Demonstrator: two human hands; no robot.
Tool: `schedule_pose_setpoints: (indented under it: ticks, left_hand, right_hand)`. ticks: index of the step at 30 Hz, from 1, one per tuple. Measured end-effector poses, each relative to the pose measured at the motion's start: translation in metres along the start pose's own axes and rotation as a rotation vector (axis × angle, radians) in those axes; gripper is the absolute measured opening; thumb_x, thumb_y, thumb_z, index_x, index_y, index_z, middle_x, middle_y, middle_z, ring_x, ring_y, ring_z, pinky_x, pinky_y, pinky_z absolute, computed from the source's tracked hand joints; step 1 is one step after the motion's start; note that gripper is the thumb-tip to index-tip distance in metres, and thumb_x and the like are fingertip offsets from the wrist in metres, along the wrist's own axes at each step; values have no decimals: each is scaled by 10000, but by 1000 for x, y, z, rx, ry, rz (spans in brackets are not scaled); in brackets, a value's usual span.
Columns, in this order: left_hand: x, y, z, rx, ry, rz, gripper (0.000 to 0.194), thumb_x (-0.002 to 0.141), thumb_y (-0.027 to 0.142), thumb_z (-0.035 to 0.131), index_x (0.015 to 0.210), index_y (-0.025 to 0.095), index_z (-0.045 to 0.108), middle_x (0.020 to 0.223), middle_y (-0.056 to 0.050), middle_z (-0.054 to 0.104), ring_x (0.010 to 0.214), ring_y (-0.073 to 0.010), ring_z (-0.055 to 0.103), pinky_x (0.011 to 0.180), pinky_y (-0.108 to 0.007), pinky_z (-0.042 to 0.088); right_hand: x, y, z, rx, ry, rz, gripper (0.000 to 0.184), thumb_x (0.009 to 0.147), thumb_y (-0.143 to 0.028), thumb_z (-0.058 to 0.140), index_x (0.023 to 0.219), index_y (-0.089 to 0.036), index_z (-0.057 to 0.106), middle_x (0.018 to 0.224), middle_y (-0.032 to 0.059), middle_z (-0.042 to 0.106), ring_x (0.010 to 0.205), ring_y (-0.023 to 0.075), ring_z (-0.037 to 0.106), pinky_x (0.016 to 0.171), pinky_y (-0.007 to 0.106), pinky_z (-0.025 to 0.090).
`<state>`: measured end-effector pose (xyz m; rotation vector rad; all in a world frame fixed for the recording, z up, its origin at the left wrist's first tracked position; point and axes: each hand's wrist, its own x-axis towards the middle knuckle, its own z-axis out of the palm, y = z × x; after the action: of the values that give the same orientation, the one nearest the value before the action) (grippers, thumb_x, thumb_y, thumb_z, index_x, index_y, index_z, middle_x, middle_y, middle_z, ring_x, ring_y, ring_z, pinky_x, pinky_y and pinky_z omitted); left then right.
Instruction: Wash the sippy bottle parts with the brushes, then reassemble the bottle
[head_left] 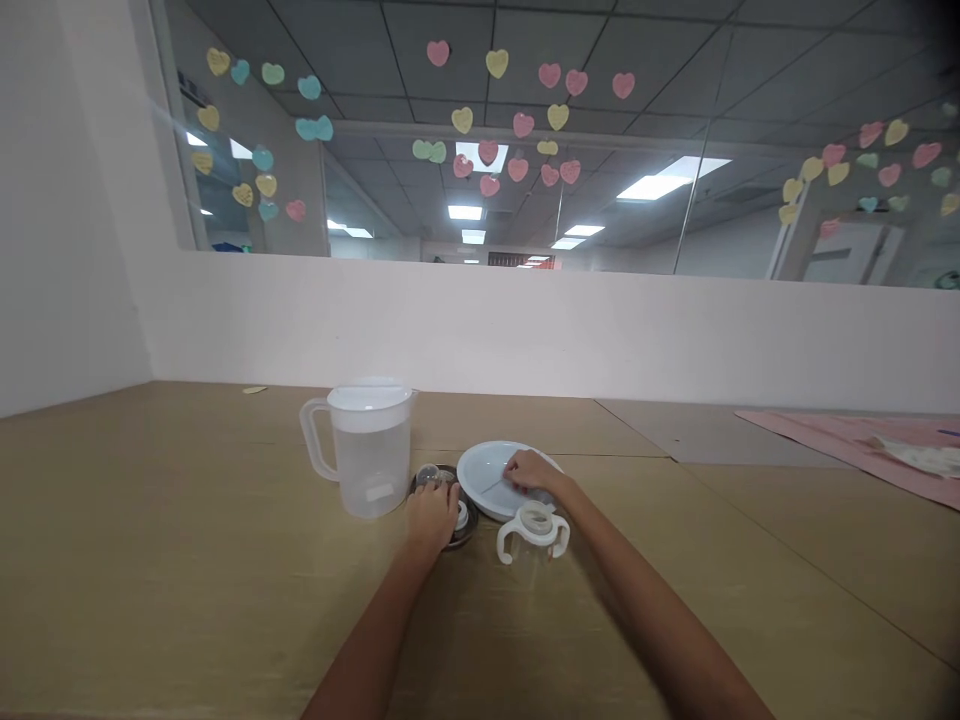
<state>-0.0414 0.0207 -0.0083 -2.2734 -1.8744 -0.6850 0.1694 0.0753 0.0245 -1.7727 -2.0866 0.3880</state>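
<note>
My left hand (433, 513) rests with curled fingers on a small dark tray (459, 535) that holds small clear and white parts; what the fingers grip is hidden. My right hand (529, 469) lies on a white divided plate (484, 472), fingertips pressed on its surface. In front of the plate stands a clear baby bottle with a white two-handled collar (533, 530), untouched. Left of the tray stands a translucent lidded pitcher (367, 446) with a handle on its left side.
All of it sits on a tan wooden table (187, 560) against a white low wall with a window above. A pink cloth (862, 445) with a pale item on it lies at the far right. A small scrap (254, 390) lies near the wall.
</note>
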Motion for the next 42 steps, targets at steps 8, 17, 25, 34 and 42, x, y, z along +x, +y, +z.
schedule_pose_setpoints:
  ticks: [8,17,25,34,42]
  left_hand:
    - [4,1,3,16,-28,-30,488,938,327,273,867,67,680,932,-208,661,884,-249,628,798,-347,455]
    - [5,8,-9,42,-19,-108,464,903,344,339,745,73,682,799,-191,675,801,-248,640,697,-310,457]
    - [4,5,-38,15,112,-132,301,871,282,410,835,136,671,880,-135,688,797,-238,648,652,-288,435]
    - [1,16,-40,-704,420,107,121,778,290,559,783,189,626,895,-35,719,857,-178,661,794,-278,487]
    - [-2,38,-21,-961,161,125,278,723,379,636,907,187,716,948,-50,727,862,-208,669,776,-307,528]
  right_hand:
    - [6,-8,-18,99,43,-54,211,762,-91,513,840,-100,710,775,66,710,626,112,638,530,156,397]
    - [-25,-30,-74,242,175,-144,219,822,-135,511,945,-106,689,915,70,702,601,98,631,577,174,456]
    - [-37,-23,-99,291,309,-186,294,785,-82,472,991,-123,678,860,63,713,761,136,641,736,218,476]
    - [-44,-30,-102,284,335,-193,274,784,-79,456,947,-130,670,833,51,704,648,110,609,672,208,464]
    - [-64,-59,-102,590,267,-293,274,771,-135,503,1041,-179,499,793,22,706,598,95,559,609,209,449]
